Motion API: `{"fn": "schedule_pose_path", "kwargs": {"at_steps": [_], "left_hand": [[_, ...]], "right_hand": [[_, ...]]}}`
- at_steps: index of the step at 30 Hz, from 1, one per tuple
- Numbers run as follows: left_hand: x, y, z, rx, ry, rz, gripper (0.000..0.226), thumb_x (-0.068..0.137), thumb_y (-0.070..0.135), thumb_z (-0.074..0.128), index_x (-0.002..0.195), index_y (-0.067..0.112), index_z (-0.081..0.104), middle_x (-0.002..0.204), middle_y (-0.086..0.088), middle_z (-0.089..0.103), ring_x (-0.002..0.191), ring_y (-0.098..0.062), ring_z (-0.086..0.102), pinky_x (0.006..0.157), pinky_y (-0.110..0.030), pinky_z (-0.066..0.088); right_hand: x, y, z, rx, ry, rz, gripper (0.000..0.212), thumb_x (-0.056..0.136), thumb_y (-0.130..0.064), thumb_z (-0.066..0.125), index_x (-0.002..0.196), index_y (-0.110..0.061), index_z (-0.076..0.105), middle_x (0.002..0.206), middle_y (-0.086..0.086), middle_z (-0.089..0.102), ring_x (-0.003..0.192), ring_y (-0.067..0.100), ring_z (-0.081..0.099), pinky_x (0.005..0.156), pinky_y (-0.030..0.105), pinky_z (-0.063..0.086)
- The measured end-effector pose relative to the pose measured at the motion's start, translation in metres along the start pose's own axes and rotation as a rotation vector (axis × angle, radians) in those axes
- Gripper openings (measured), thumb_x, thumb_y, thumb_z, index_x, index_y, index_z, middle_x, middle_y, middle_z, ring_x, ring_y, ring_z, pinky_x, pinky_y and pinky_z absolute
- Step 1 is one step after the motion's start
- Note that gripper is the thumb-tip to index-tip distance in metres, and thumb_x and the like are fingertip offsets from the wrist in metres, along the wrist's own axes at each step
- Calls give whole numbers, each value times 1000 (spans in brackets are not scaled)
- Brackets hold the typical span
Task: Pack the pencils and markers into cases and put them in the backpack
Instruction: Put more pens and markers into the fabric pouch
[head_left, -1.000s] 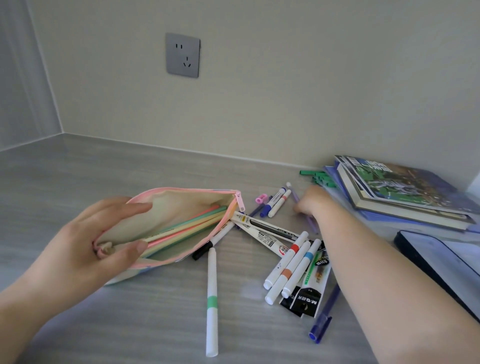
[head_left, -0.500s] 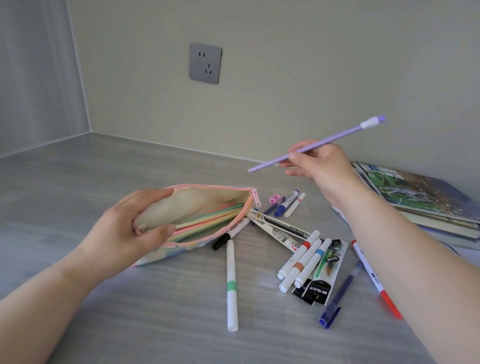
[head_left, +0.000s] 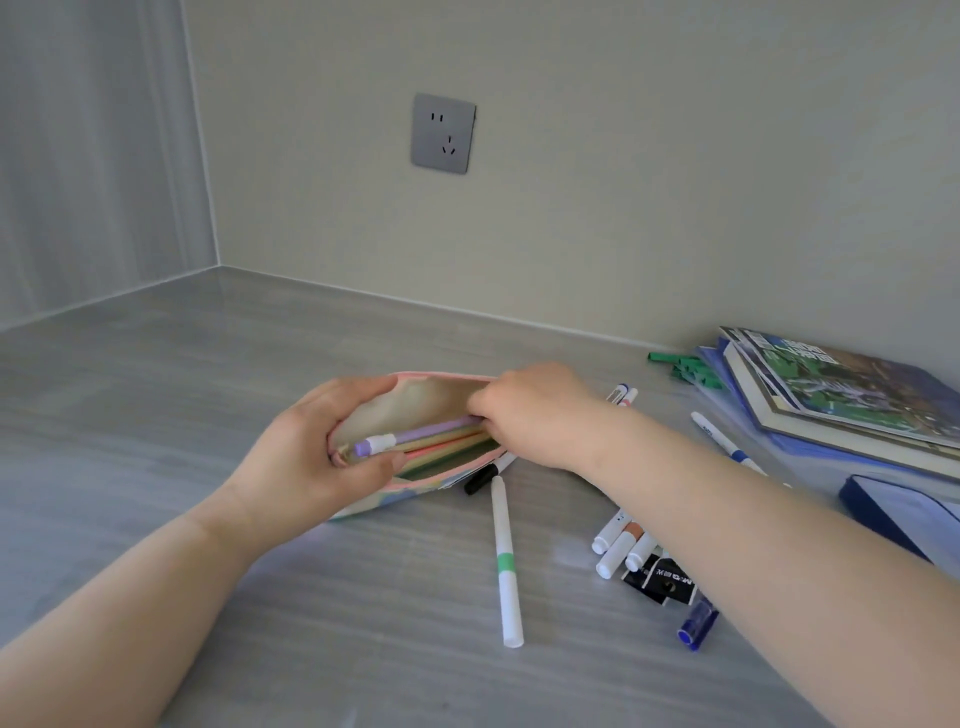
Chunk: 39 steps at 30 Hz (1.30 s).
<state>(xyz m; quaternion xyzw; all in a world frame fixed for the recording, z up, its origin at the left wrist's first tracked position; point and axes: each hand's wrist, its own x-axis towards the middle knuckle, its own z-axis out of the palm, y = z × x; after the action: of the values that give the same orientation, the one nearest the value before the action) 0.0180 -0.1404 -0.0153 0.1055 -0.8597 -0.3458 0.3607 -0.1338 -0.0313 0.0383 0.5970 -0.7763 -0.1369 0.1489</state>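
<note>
One head-worn wide-angle view looks forward and down, close over a grey desk (head_left: 156, 395), facing the corner wall (head_left: 675, 156).

Left hand (head_left: 306, 457) holds open case (head_left: 415, 400); right hand (head_left: 535, 415) grips purple pencil (head_left: 415, 434) inside

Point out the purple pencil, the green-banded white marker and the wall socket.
purple pencil (head_left: 415, 435), head view, on its purple shaft inside the case.
green-banded white marker (head_left: 504, 562), head view, on its green band.
wall socket (head_left: 443, 133), head view, plate centre.
</note>
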Motion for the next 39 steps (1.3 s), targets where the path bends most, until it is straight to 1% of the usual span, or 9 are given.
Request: {"fn": "schedule_pose_path", "kwargs": {"at_steps": [3,9,14,19,21,25,30,34,39], "left_hand": [[0,1,1,-3,7,10,46,46,54,50,91,54,43,93,59,42,87,32,42,68,10,31],[0,-3,0,2,14,32,55,47,55,52,100,50,41,89,48,53,87,33,42,72,11,28],[0,-1,1,25,0,72,47,48,53,52,95,49,43,96,59,41,88,33,41,73,11,28],[0,-4,0,24,6,81,59,49,53,52,106,40,43,96,58,42,88,32,41,74,10,28],[1,-4,0,36,0,87,57,50,54,52,105,44,41,96,58,42,89,33,41,74,11,27],[1,-4,0,57,-27,83,46,50,55,52,95,53,45,97,58,42,90,33,40,74,11,26],[2,-4,0,77,-6,78,52,48,57,51,91,80,33,95,56,44,87,32,40,71,13,25],[0,-5,5,139,-34,137,78,42,55,56,119,45,43,100,21,50,89,13,41,78,15,21],[-2,-4,8,194,-56,139,79,39,58,58,110,74,27,104,20,44,95,7,39,82,15,18]], "right_hand": [[9,-5,7,-48,-17,23,24,87,-4,42,99,-10,62,100,12,66,80,31,55,45,20,18],[3,-4,-9,323,10,5,32,84,-26,56,116,-27,58,119,-7,64,108,18,56,73,23,36],[-1,-21,-5,205,38,-108,22,88,-23,47,96,-19,67,101,5,67,81,22,49,48,23,24],[5,-22,12,224,-23,-67,23,85,-12,44,82,-12,67,70,9,55,70,24,45,50,26,26],[4,-19,15,283,-54,-64,22,85,-12,44,79,-15,66,64,4,51,72,25,48,55,27,31],[-6,5,4,600,2,42,23,87,-13,52,103,-15,68,102,1,69,77,7,50,57,11,33],[-35,61,0,696,53,312,20,85,-10,56,99,-14,69,75,-9,59,57,-4,50,54,0,37],[-66,90,22,549,-88,418,19,86,-12,57,99,-13,70,80,-9,57,76,9,53,64,12,40],[-98,90,34,617,-137,414,20,86,-15,58,103,-16,69,76,-15,56,73,3,51,59,4,36]]}}
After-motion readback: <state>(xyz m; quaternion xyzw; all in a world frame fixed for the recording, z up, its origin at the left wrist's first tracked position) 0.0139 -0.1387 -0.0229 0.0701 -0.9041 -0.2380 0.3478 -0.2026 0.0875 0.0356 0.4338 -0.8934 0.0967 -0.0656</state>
